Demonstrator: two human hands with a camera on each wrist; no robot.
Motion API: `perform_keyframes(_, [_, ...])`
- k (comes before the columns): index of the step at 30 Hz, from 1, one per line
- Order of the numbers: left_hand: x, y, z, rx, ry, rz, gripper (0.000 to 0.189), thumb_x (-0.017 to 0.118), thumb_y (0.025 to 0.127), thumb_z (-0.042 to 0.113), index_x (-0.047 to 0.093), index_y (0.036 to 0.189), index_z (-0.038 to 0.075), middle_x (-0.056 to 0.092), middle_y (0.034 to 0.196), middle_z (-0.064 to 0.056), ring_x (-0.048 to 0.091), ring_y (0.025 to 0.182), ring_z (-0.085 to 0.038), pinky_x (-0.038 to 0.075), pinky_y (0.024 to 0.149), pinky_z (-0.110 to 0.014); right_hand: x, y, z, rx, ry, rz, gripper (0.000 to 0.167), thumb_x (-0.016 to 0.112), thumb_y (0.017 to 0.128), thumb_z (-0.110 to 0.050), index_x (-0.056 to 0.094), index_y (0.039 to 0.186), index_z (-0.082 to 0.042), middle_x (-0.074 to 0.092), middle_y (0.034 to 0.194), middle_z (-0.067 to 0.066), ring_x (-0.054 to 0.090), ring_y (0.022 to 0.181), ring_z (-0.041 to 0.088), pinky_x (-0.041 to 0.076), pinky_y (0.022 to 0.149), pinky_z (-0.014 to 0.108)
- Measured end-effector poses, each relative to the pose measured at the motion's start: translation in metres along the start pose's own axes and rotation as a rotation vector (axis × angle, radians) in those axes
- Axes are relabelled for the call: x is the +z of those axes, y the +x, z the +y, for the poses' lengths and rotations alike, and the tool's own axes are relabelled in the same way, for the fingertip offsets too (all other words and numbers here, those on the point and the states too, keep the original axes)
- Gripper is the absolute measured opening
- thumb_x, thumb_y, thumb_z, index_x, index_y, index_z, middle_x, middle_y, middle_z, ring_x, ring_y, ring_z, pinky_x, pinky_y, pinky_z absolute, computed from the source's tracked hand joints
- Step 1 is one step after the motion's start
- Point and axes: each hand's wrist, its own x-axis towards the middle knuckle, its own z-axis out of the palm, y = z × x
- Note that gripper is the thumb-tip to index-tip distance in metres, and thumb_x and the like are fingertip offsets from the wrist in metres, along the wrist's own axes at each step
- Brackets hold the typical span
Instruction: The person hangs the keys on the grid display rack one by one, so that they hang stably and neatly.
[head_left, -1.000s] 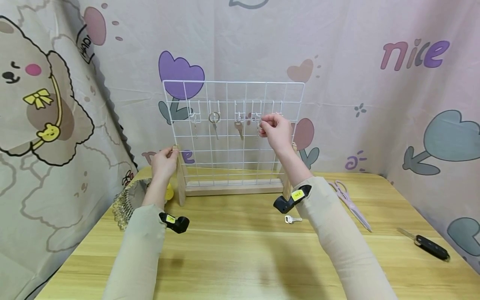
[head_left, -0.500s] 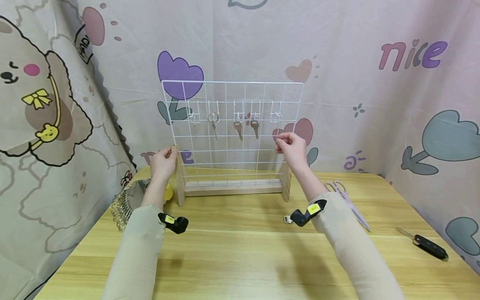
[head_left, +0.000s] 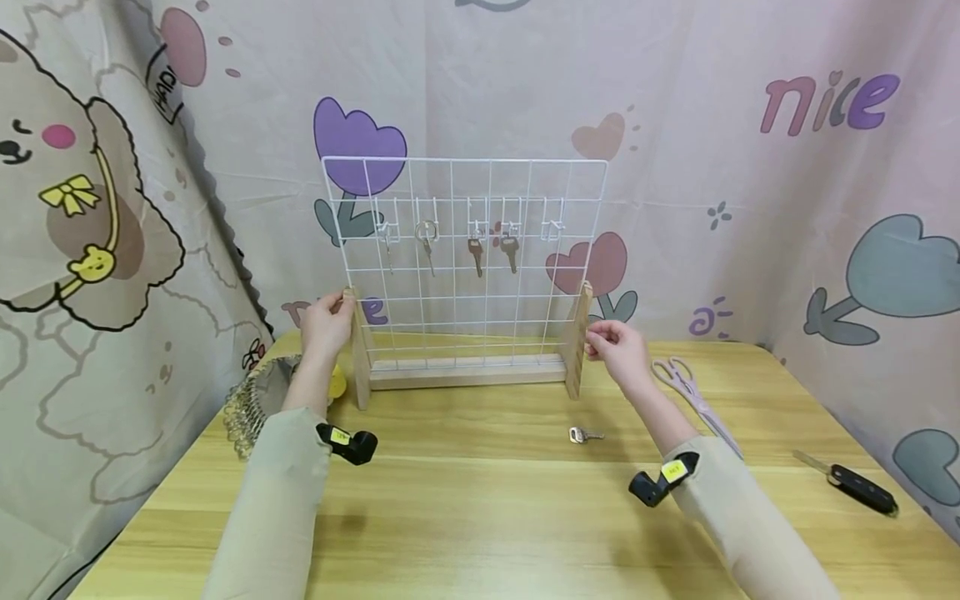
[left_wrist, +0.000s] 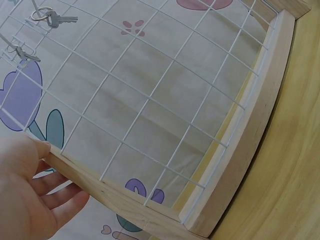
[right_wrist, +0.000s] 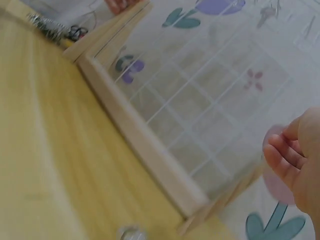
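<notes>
A white wire grid rack (head_left: 465,296) in a wooden stand faces me. My left hand (head_left: 327,323) grips the top of its left wooden post (left_wrist: 95,190), thumb on one side and fingers on the other. From hooks on the grid hang several keys, among them a brown key (head_left: 476,254), a grey key (head_left: 510,250) and a key on a ring (head_left: 427,237). The rightmost hook (head_left: 552,231) bears no key. Beside the right post (head_left: 578,342) my right hand (head_left: 621,350) has loosely curled fingers and holds nothing. A small silver key (head_left: 585,435) lies on the table before the rack.
Light purple scissors (head_left: 686,387) lie at the right, with a black-handled folding key (head_left: 862,490) nearer the right edge. A lace-edged basket (head_left: 258,400) and a yellow object (head_left: 337,385) stand left of the rack. A printed curtain (head_left: 675,50) hangs behind.
My right hand has let go of the grey key, now hanging on its hook, and has moved down and right past the right post. The left hand stays on its post.
</notes>
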Motion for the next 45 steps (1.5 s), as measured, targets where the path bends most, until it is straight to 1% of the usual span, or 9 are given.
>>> perform_keyframes(4, [0.0,0.001,0.001,-0.002,0.006,0.001,0.05,0.038,0.1,0.032,0.035,0.142,0.005,0.045,0.137,-0.018,0.038,0.128,-0.032,0.031,0.104,-0.044,-0.01,-0.014,0.02,0.041,-0.051,-0.043,0.021,0.055,0.09,0.003,0.055,0.106,0.017,0.06,0.09,0.025,0.059,0.064,0.006,0.054,0.064,0.022])
perform_keyframes(10, [0.002,0.003,0.002,0.003,0.009,0.006,0.05,0.038,0.1,0.032,0.036,0.142,0.005,0.045,0.136,-0.018,0.038,0.127,-0.032,0.032,0.103,-0.044,-0.018,-0.034,0.041,0.075,-0.112,-0.106,0.021,0.056,0.088,0.004,0.055,0.104,0.018,0.059,0.089,0.028,0.06,0.065,0.011,0.054,0.064,0.024])
perform_keyframes(17, [0.001,0.004,0.001,-0.007,0.01,0.008,0.05,0.038,0.1,0.031,0.035,0.143,0.005,0.045,0.137,-0.018,0.038,0.127,-0.032,0.032,0.104,-0.043,-0.02,-0.05,0.054,0.072,-0.231,-0.227,0.02,0.06,0.086,0.001,0.057,0.101,0.015,0.062,0.087,0.024,0.06,0.07,0.019,0.052,0.062,0.026])
perform_keyframes(20, [0.001,0.004,0.0,-0.009,0.007,0.011,0.05,0.038,0.1,0.031,0.035,0.143,0.005,0.045,0.137,-0.018,0.038,0.127,-0.032,0.032,0.104,-0.043,-0.021,-0.054,0.058,0.074,-0.252,-0.265,0.02,0.061,0.085,0.001,0.058,0.099,0.014,0.063,0.083,0.02,0.059,0.069,0.018,0.051,0.06,0.026])
perform_keyframes(26, [0.002,0.004,-0.002,-0.005,0.017,0.008,0.05,0.038,0.1,0.031,0.035,0.142,0.005,0.045,0.136,-0.018,0.039,0.127,-0.032,0.032,0.103,-0.043,-0.019,-0.06,0.06,0.083,-0.22,-0.338,0.021,0.061,0.084,0.002,0.057,0.1,0.015,0.064,0.083,0.014,0.058,0.069,0.017,0.052,0.059,0.028])
perform_keyframes(31, [0.001,0.004,-0.002,-0.003,0.019,0.008,0.05,0.038,0.1,0.032,0.035,0.143,0.005,0.045,0.137,-0.018,0.039,0.127,-0.032,0.033,0.103,-0.043,-0.015,-0.063,0.058,0.039,-0.261,-0.412,0.02,0.064,0.083,0.0,0.06,0.098,0.013,0.064,0.083,0.013,0.058,0.066,0.02,0.051,0.055,0.028])
perform_keyframes(36, [0.0,0.004,-0.001,0.0,0.028,0.004,0.051,0.037,0.1,0.033,0.034,0.143,0.005,0.045,0.137,-0.019,0.038,0.127,-0.033,0.032,0.104,-0.043,-0.012,-0.064,0.064,0.017,-0.293,-0.463,0.013,0.065,0.083,0.0,0.062,0.092,0.009,0.063,0.079,0.01,0.054,0.061,0.015,0.046,0.05,0.024])
perform_keyframes(41, [0.001,0.004,-0.002,0.004,0.031,0.003,0.051,0.038,0.1,0.032,0.035,0.142,0.005,0.045,0.137,-0.019,0.038,0.127,-0.033,0.032,0.104,-0.044,-0.012,-0.065,0.073,0.013,-0.332,-0.488,0.008,0.065,0.081,0.002,0.064,0.088,0.004,0.06,0.076,0.004,0.051,0.062,0.011,0.045,0.05,0.022])
perform_keyframes(45, [0.001,0.003,-0.002,0.002,0.031,0.003,0.051,0.037,0.1,0.033,0.035,0.143,0.005,0.044,0.137,-0.018,0.038,0.128,-0.033,0.032,0.104,-0.043,-0.012,-0.065,0.076,-0.035,-0.372,-0.482,0.008,0.069,0.077,0.002,0.064,0.084,0.002,0.058,0.073,0.002,0.051,0.064,0.012,0.044,0.052,0.021])
